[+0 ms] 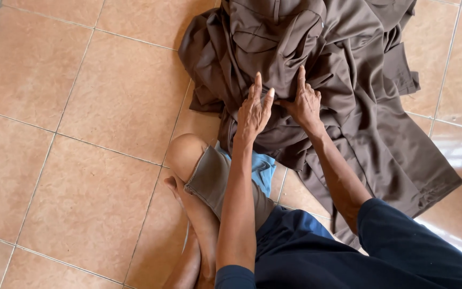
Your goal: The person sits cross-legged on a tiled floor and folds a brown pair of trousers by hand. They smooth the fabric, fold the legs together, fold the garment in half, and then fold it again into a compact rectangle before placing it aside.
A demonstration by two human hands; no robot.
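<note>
Tiled floor [81,96], brown garment pile [348,80] under left hand [253,113], right hand [306,104]

The brown garments [348,80] pile up ahead and spill to the right, covering the tiled floor [81,107] there. Both hands, the left hand [252,115] and the right hand [306,104], lie flat on the heap. To the left the tiles lie bare and open. The bent knee [185,152] blocks the near path under the left arm.
</note>
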